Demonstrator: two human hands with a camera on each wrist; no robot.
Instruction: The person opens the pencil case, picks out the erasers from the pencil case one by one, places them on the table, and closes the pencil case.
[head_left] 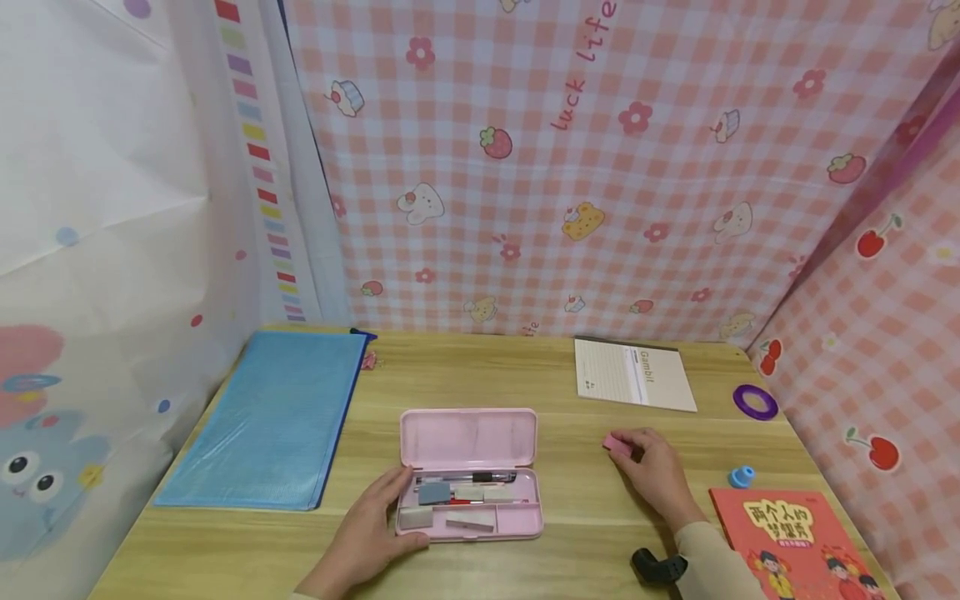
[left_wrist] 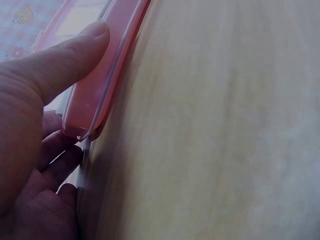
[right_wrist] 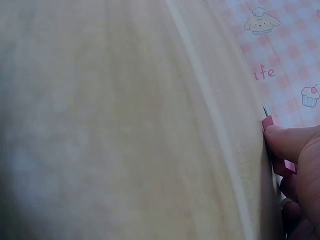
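An open pink pencil case [head_left: 504, 538] lies on the table, its lid [head_left: 468, 437] tipped back. My left hand [head_left: 367, 529] holds the case by its left end; the left wrist view shows the thumb [left_wrist: 82, 55] on the front wall and fingers around the corner. Inside are a black-gripped pen [head_left: 480, 477], a blue-grey block [head_left: 433, 494], a grey block [head_left: 416, 518] and a flat grey bar [head_left: 470, 521]. Off to the right, my right hand [head_left: 656, 471] pinches a small pink eraser-like block [head_left: 618, 445] between thumb and fingers, close over the wood.
A blue zip folder [head_left: 262, 425] covers the table's left part, a pink clip [head_left: 369, 360] beside it. At the back right lies a notebook [head_left: 637, 375], then a purple tape ring [head_left: 755, 402]. A small blue item [head_left: 741, 477] stands behind a red book [head_left: 795, 542].
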